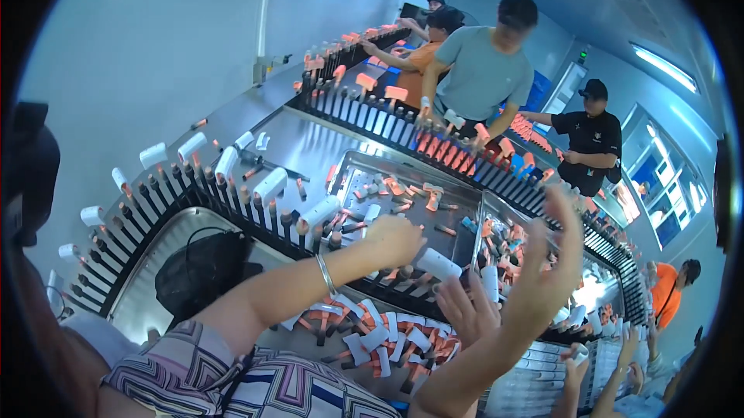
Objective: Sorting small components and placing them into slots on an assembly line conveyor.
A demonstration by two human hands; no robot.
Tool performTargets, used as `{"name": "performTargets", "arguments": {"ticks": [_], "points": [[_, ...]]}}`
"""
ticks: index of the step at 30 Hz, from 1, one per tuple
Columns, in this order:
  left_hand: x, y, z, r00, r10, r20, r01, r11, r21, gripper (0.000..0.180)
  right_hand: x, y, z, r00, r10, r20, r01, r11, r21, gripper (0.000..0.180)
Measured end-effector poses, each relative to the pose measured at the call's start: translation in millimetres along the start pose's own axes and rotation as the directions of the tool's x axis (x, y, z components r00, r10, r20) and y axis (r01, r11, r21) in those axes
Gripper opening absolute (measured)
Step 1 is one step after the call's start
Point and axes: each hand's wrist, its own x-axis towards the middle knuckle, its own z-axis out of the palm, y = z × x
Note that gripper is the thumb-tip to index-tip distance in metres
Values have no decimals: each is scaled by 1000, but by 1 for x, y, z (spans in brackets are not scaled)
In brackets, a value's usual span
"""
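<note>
My left hand [396, 241], with a silver bracelet on its wrist, is held above the black rack; its fingers are curled, and what they hold, if anything, is hidden. Beside it, a piece with a white rounded head [439, 264] stands on the rack. My right hand [552, 259] is raised farther right, fingers spread, with nothing visible in it. Between them is another hand [470, 306], partly behind my right forearm, apparently a co-worker's. Below the rack is a pile of T-shaped pieces [376, 333] with white heads, pink-orange necks and black ends.
A curved black rack [217, 199] of upright dark handles runs along the near side. Behind it, a metal tray [457, 244] holds loose pink-and-white pieces. A second rack [356, 112] crosses farther back. Co-workers stand beyond, one in a grey-green shirt [486, 69]. A dark rounded shape [198, 275] lies left.
</note>
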Motion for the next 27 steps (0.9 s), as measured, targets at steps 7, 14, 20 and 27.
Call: {"name": "performTargets", "arguments": {"ticks": [7,14,20,27], "points": [[-4,-56,-3,980,-89,-180,97,995,36,34,-3,33,88,918,176,356,-191,982,6,30],[-25,-108,-5,728,-7,-685,-108,986,-124,33,-91,39,168,698,-27,716,187,971,-146,33],[-63,-100,-34,587,-28,-809,-56,996,-74,23,-78,-7,109,806,-280,522,228,960,163,49],[-45,-4,-70,530,237,-814,-385,923,18,23,5,2,18,971,-228,69,227,974,26,39]]}}
